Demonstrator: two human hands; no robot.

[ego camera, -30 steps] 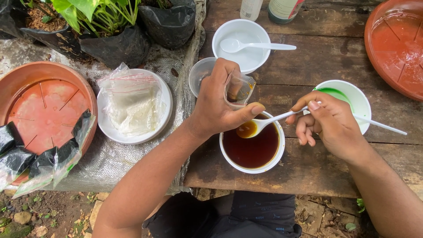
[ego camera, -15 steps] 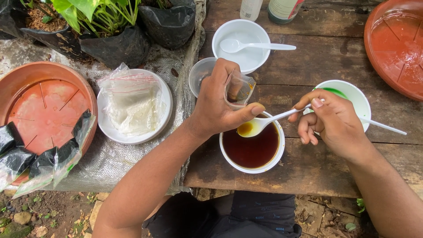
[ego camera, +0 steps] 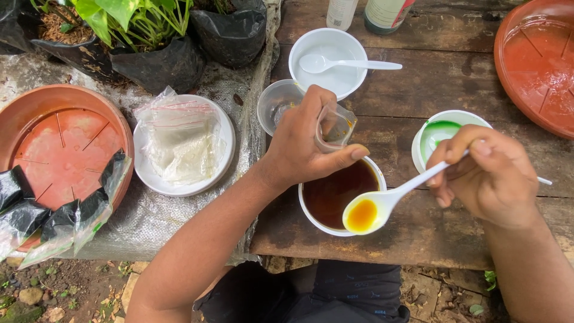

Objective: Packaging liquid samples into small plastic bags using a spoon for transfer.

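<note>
My left hand (ego camera: 308, 143) grips a small clear plastic bag (ego camera: 336, 127), its mouth held open above the far rim of a white bowl (ego camera: 311, 212) of dark brown liquid. My right hand (ego camera: 487, 173) holds a white plastic spoon (ego camera: 382, 203) by its handle. The spoon's scoop carries amber liquid and hovers over the bowl's near right rim. A white bowl with green liquid (ego camera: 439, 128) stands just behind my right hand and is partly hidden by it.
On the wooden table (ego camera: 418, 233) stand a white bowl with a white spoon (ego camera: 335, 60), a clear cup (ego camera: 276, 104), two bottles (ego camera: 365, 12) and a terracotta saucer (ego camera: 538, 60). Left: a plate of plastic bags (ego camera: 182, 140), another terracotta saucer (ego camera: 57, 137), black-bagged plants (ego camera: 137, 36).
The spoon has dropped from just above the liquid beside my left thumb toward the bowl's near right rim, still carrying liquid. My left hand and the bag have stayed put.
</note>
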